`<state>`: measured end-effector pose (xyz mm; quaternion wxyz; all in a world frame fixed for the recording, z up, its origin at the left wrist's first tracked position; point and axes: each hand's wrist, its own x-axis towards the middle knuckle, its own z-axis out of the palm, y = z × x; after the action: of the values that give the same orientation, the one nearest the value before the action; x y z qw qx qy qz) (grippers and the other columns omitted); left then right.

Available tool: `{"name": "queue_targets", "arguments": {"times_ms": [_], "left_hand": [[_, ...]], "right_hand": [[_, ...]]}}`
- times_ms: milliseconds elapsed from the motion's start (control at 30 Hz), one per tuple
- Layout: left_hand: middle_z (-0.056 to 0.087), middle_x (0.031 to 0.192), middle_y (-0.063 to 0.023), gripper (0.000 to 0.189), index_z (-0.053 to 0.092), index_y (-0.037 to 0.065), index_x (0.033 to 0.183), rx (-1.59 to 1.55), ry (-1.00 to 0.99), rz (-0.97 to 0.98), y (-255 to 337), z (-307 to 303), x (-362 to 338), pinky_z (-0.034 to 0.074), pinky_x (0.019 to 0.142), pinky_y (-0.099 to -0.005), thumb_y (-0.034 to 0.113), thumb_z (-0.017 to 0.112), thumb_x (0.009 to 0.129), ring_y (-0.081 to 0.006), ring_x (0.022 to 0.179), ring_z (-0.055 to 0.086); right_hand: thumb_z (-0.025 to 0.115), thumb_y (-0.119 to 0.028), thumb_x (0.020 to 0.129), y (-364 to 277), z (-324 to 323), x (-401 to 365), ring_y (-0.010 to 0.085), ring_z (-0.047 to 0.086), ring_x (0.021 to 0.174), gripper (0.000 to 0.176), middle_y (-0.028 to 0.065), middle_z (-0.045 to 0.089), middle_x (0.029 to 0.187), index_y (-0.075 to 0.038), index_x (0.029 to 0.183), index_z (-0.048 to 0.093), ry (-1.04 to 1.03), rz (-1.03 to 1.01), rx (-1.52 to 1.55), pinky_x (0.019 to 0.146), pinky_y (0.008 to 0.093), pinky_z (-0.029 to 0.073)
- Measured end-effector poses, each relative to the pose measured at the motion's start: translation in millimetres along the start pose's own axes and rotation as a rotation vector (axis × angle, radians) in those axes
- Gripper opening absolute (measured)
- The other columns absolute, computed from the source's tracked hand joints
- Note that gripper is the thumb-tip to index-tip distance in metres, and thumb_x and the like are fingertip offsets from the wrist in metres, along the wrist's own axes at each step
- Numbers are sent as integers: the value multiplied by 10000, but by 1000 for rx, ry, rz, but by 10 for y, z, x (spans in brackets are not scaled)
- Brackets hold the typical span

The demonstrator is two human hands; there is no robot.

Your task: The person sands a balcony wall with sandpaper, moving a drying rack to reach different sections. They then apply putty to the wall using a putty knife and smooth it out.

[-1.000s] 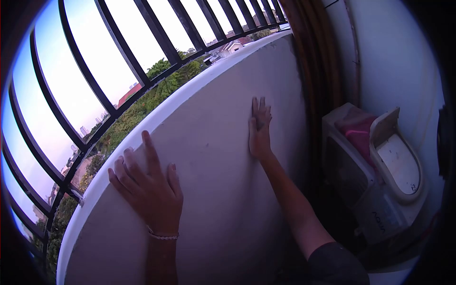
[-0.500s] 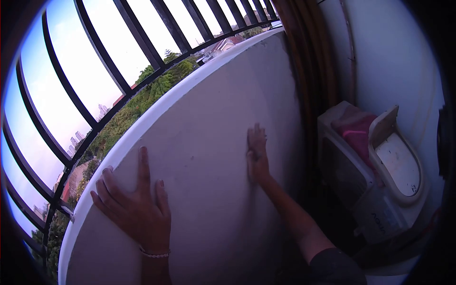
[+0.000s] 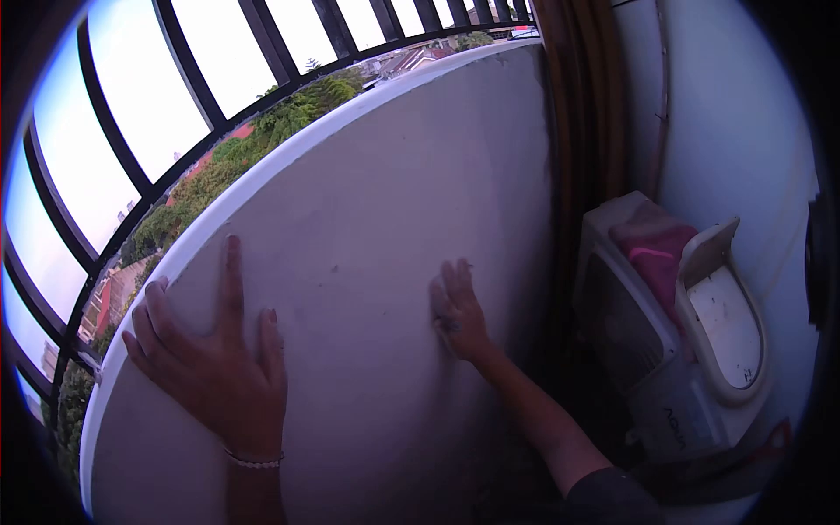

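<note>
Head view, the only one. A low wall (image 3: 385, 201) fills the middle, running from 7 o'clock up to 1 o'clock. It is flat, matte grey plaster, faintly grainy, with a paler rounded cap along its top edge.

The left hand (image 3: 214, 367) lies flat on it at 8 o'clock, palm down. Its fingers are spread wide and apart, gripping nothing, with the fingertips close under the cap. A thin beaded bracelet (image 3: 254, 459) circles that wrist.

The right hand (image 3: 457, 311) is pressed to the wall just right of centre, towards 5 o'clock. It is open too, but the fingers lie side by side and point up, and the forearm slants down to 5 o'clock into a dark sleeve (image 3: 612, 503). The two hands are well apart, and both touch bare plaster.

Dark bars (image 3: 262, 39), straight and square-edged, rise from the cap at 11 o'clock, with leafy trees (image 3: 262, 131) behind them.

At 3 o'clock a boxy white plastic washer (image 3: 665, 411) stands beside the wall's end. Its oval lid (image 3: 726, 324) is tipped up, and crumpled pink cloth (image 3: 652, 249) lies in the tub.
</note>
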<state>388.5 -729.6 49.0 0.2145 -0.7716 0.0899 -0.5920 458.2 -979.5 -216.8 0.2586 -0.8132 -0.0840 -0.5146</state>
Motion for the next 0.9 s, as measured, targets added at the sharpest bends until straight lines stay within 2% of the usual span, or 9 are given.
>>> {"name": "queue_targets", "arguments": {"times_ms": [33, 233, 300, 367, 433, 533, 633, 733, 900], "left_hand": [[351, 1439, -207, 606, 401, 424, 1483, -6, 4, -2, 12, -4, 8, 199, 1171, -587, 457, 563, 900, -365, 1387, 328], [342, 1467, -224, 586, 418, 426, 1472, -105, 1, -11, 19, 27, -6, 203, 1150, -636, 513, 537, 906, -394, 1374, 330], [310, 1520, -208, 647, 394, 391, 1493, -195, -57, 45, -8, -8, 6, 183, 1151, -641, 479, 585, 882, -389, 1419, 286], [266, 1580, -147, 724, 364, 309, 1519, -305, -165, 186, -34, -52, 17, 159, 1160, -632, 420, 640, 859, -352, 1470, 229], [237, 1618, -70, 743, 332, 232, 1536, -353, -229, 385, -52, 18, -137, 135, 1181, -591, 393, 627, 874, -272, 1494, 207], [247, 1622, -23, 728, 319, 175, 1540, -234, -209, 628, -276, 71, -648, 94, 1208, -518, 404, 580, 901, -207, 1494, 222], [247, 1622, -20, 698, 295, 164, 1548, -170, -246, 659, -653, -71, -1185, 59, 1227, -457, 410, 505, 929, -194, 1495, 221], [268, 1614, -7, 692, 291, 190, 1552, -153, -247, 523, -1109, -229, -1661, 47, 1231, -436, 428, 487, 932, -185, 1484, 251], [406, 1543, 11, 538, 464, 366, 1457, -45, -260, 239, -1889, -494, -2512, 124, 1184, -517, 510, 491, 939, -271, 1425, 352]], "right_hand": [[627, -185, 860, 110, 3, -221, 478, 119, 1477, 721, 153, 181, 1627, -201, 1526, 351, -12, 147, 46, 1191, 544, 197], [467, -241, 1016, 378, 286, -1558, 354, 162, 1498, 582, 192, 222, 1607, -25, 1526, 290, 11, 714, 252, 1217, 421, 124], [445, -277, 1036, -2, 321, -1900, 335, 331, 1436, 547, 230, 358, 1538, 8, 1493, 351, 12, 886, 248, 1180, 389, 223], [481, -252, 1025, -344, 402, -2309, 252, 620, 946, 428, 213, 672, 1053, 102, 1251, 566, -121, 1337, 298, 873, 392, 466], [499, -247, 1019, -756, 358, -2488, 194, 526, 692, 395, 144, 640, 781, 120, 1107, 612, -152, 1234, 311, 675, 418, 432], [510, -245, 1015, -983, 113, -2538, 202, 529, 701, 405, 138, 644, 793, 120, 1160, 607, -250, 1184, 311, 680, 426, 433], [480, -236, 1030, -1008, -174, -2405, 246, 622, 923, 435, 192, 681, 1041, 107, 1286, 558, -326, 1178, 382, 847, 412, 474], [430, -225, 1048, -1166, -351, -2145, 291, 527, 1274, 476, 227, 552, 1373, 73, 1419, 446, -99, 772, 486, 1075, 407, 382], [396, -271, 1061, -1391, -494, -1824, 301, 352, 1431, 529, 212, 380, 1531, 52, 1478, 358, -82, 669, 532, 1175, 403, 245]]}}
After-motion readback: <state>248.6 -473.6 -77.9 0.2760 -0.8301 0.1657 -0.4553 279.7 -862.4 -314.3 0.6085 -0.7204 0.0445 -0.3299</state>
